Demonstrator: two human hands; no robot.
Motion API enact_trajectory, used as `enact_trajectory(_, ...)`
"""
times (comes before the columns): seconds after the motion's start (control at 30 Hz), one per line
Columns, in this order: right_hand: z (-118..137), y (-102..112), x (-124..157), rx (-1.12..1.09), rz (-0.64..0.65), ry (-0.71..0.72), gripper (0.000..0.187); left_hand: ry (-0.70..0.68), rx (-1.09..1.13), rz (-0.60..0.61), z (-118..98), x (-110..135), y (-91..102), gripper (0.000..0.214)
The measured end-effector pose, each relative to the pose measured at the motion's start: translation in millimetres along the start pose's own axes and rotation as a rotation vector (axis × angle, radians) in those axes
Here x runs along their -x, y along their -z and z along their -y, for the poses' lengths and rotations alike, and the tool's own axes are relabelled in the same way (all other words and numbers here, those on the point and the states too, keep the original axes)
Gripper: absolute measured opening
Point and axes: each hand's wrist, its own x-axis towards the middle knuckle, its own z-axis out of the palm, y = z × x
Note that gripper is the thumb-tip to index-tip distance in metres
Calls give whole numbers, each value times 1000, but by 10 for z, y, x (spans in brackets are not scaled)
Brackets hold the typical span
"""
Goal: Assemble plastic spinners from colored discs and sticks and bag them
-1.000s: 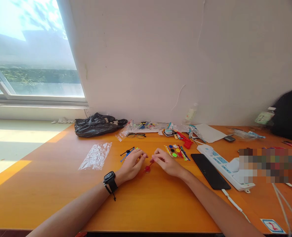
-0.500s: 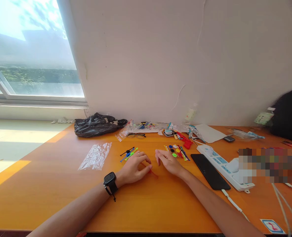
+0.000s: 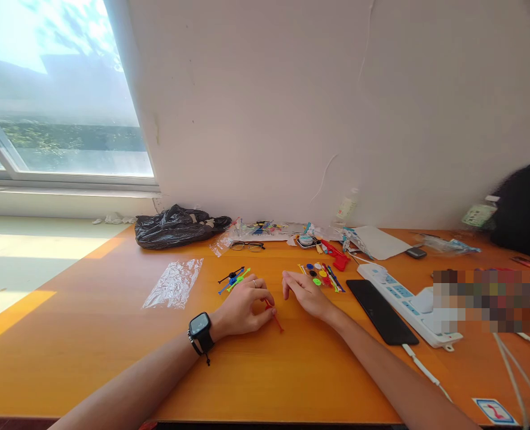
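Since the earliest frame, the red stick piece (image 3: pixel 278 321) has gone from your right fingertips to your left hand (image 3: pixel 247 306); your right hand (image 3: pixel 310 292) has backed off slightly to the right, and the green piece is in fuller view. Your left fingers look pinched on the stick, thumb against index, its free end angled toward the near right, over the worktop (image 3: pixel 229 385). Your right fingers are loosely curled, apart from the left, nothing visible between them. Step in hand, my read: handling this one stick, left side holding. Next move calls for a light, steady pinch, and a small reach leftward if the right fingers are needed.

Just far-left of your left hand: a cluster of black, blue and green stick pieces (image 3: pixel 233 279). Far-right of your right hand: loose coloured discs and sticks (image 3: pixel 322 273). Further out: black phone (image 3: pixel 381 312) and power strip (image 3: pixel 403 303) right, clear plastic sleeve (image 3: pixel 174 283) left, glasses (image 3: pixel 248 245) far.
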Motion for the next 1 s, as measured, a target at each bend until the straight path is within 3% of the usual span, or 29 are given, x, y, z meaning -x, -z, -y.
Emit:
enact_trajectory(0.3,-45,10,-20,1,-67,10,62,12,-102,-6,-40,-7,6,24)
enact_trajectory(0.53,-94,88,-64,17,-211,6,55,10,-186,-45,4,-11,19,5)
enact_trajectory(0.73,-191,230,-84,300,-358,0,29,102,-317,-103,45,-29,41,11)
enact_trajectory(0.83,-268,256,-81,454,-356,32,19,169,-330,-140,67,-31,55,15)
enact_trajectory(1.0,-325,326,-88,576,-325,29,20,265,-303,-158,152,-20,72,16)
